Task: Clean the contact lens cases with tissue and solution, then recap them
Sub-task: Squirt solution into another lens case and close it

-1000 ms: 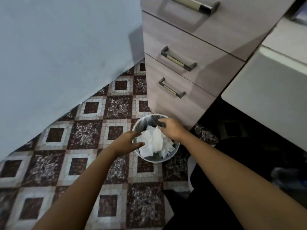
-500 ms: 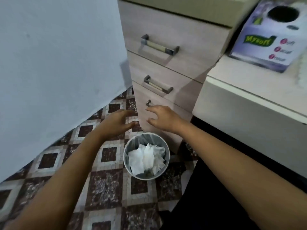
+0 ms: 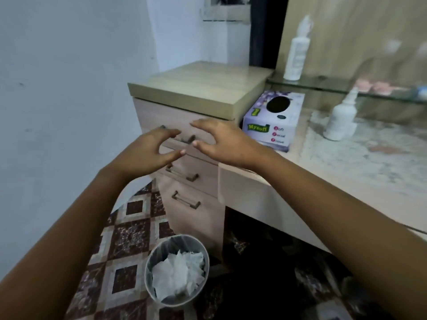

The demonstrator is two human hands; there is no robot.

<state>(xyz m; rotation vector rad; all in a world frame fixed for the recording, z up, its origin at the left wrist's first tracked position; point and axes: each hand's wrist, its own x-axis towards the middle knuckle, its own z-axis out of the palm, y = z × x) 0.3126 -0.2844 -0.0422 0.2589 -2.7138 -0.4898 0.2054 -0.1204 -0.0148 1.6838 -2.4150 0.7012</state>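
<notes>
Left hand (image 3: 147, 153) and right hand (image 3: 221, 144) both empty, fingers loosely spread. One tissue box (image 3: 272, 121), one bin (image 3: 159, 251) of crumpled tissue (image 3: 178, 273), two bottles (blurred): shelf bottle (image 3: 297, 56), counter bottle (image 3: 339, 121).

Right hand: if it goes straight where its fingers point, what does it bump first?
Probably the top drawer handle, just past the right hand. The left hand is close too; depth is unclear.

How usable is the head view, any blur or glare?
Head view: motion blur softens the left hand, the right hand, the tall bottle and the short bottle; the tissue box print is readable; light is dim and even, no strong glare.
</notes>
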